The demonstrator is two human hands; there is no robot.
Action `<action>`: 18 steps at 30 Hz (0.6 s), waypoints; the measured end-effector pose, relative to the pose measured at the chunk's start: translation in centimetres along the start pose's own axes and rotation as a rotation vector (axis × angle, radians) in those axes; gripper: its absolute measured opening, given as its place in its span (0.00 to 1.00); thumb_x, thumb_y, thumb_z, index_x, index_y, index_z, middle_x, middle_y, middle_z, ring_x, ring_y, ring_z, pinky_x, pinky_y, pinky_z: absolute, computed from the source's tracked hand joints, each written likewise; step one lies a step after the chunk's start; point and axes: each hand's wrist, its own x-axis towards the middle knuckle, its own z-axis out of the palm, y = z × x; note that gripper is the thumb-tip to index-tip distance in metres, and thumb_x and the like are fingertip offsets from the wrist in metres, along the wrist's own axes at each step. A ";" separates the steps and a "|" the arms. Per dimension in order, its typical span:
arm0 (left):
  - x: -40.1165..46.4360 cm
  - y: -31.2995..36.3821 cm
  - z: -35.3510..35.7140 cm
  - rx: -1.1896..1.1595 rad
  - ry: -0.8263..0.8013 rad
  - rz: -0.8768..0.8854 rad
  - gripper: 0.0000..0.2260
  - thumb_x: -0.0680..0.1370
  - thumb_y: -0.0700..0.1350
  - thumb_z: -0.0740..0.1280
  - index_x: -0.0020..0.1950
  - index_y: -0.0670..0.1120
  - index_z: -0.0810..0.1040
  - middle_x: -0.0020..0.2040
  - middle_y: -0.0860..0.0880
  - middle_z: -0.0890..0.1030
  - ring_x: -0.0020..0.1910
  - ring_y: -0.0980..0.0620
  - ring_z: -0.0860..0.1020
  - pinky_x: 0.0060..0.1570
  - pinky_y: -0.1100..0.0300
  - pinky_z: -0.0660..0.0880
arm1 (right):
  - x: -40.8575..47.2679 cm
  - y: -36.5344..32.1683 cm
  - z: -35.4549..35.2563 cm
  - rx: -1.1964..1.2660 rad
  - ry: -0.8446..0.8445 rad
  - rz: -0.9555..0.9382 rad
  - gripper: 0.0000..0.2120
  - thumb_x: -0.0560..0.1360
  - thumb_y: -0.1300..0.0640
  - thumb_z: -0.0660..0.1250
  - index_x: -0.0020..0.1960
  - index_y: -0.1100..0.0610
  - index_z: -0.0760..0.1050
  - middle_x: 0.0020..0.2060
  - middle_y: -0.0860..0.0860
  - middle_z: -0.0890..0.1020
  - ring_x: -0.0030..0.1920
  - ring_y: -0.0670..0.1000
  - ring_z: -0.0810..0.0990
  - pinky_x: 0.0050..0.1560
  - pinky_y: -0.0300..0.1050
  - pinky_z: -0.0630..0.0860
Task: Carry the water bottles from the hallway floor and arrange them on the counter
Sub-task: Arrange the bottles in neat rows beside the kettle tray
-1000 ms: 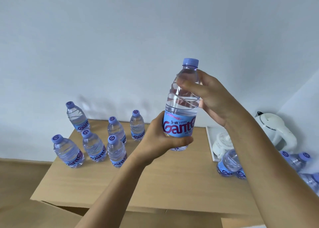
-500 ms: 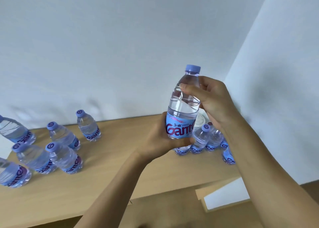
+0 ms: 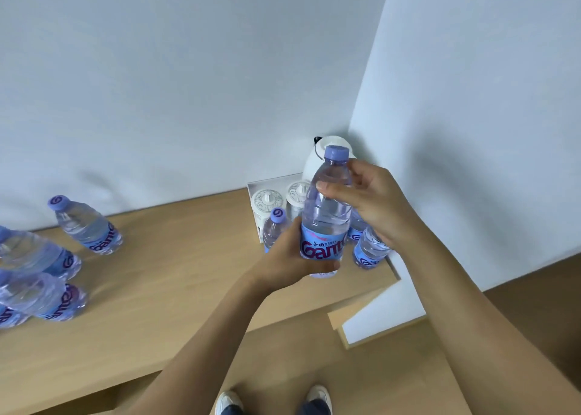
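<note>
Wooden tabletop (image 3: 176, 276) carries a cluster of water bottles (image 3: 85, 226) at its left end. At its right end, by the corner, a white tray (image 3: 255, 188) with two ceramic cups (image 3: 267, 202), a white kettle (image 3: 317, 160), more bottles (image 3: 369, 251) just beside them.

Eight water bottles (image 3: 325, 222), two hands (image 3: 292, 257), one kettle (image 3: 317, 156)

A white kettle (image 3: 319, 158) stands behind two white lidded cups (image 3: 267, 202) on a tray (image 3: 255, 185).
</note>
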 end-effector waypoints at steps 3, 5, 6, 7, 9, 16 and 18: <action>1.1 -2.3 1.1 0.021 0.016 -0.038 0.30 0.70 0.34 0.76 0.67 0.44 0.67 0.58 0.43 0.80 0.53 0.50 0.81 0.50 0.56 0.80 | -0.5 1.9 -1.1 -0.048 -0.021 0.043 0.12 0.73 0.63 0.74 0.56 0.61 0.80 0.50 0.51 0.86 0.54 0.49 0.84 0.56 0.43 0.80; 1.8 -3.9 1.8 0.040 0.024 -0.049 0.31 0.69 0.35 0.77 0.67 0.44 0.67 0.58 0.44 0.80 0.56 0.48 0.80 0.54 0.52 0.80 | -0.8 3.1 -1.8 -0.062 -0.022 0.069 0.13 0.73 0.62 0.74 0.57 0.61 0.80 0.52 0.55 0.86 0.57 0.53 0.83 0.62 0.52 0.78; 2.2 -4.7 2.2 0.050 0.030 -0.053 0.31 0.68 0.35 0.77 0.67 0.44 0.68 0.58 0.44 0.80 0.55 0.48 0.80 0.53 0.52 0.80 | -0.9 3.7 -2.1 -0.073 -0.023 0.076 0.13 0.73 0.62 0.75 0.57 0.61 0.80 0.52 0.57 0.85 0.57 0.56 0.83 0.62 0.57 0.77; 2.6 -5.5 2.5 0.062 0.039 -0.056 0.30 0.68 0.35 0.77 0.66 0.43 0.69 0.57 0.43 0.80 0.55 0.48 0.80 0.52 0.52 0.80 | -1.1 4.3 -2.3 -0.092 -0.026 0.080 0.13 0.72 0.61 0.75 0.56 0.60 0.80 0.51 0.59 0.85 0.57 0.60 0.82 0.62 0.60 0.76; 3.4 -7.2 3.3 0.092 0.064 -0.065 0.29 0.66 0.36 0.78 0.64 0.42 0.71 0.56 0.42 0.79 0.54 0.46 0.80 0.52 0.51 0.80 | -1.3 5.7 -2.8 -0.142 -0.027 0.083 0.13 0.72 0.59 0.76 0.56 0.59 0.80 0.49 0.59 0.85 0.55 0.63 0.82 0.59 0.63 0.76; 5.4 -12.1 5.5 0.159 0.184 -0.075 0.32 0.61 0.34 0.81 0.62 0.41 0.73 0.57 0.46 0.80 0.55 0.49 0.78 0.50 0.68 0.75 | -2.0 11.0 -3.5 -0.221 -0.013 0.145 0.13 0.69 0.60 0.78 0.52 0.57 0.81 0.45 0.50 0.87 0.47 0.50 0.85 0.52 0.52 0.79; 5.9 -12.9 5.8 0.158 0.190 -0.093 0.32 0.61 0.33 0.81 0.62 0.41 0.74 0.56 0.46 0.80 0.53 0.50 0.79 0.48 0.70 0.73 | -2.1 12.4 -3.6 -0.245 0.008 0.158 0.14 0.69 0.58 0.79 0.51 0.57 0.81 0.46 0.57 0.86 0.50 0.60 0.83 0.55 0.60 0.78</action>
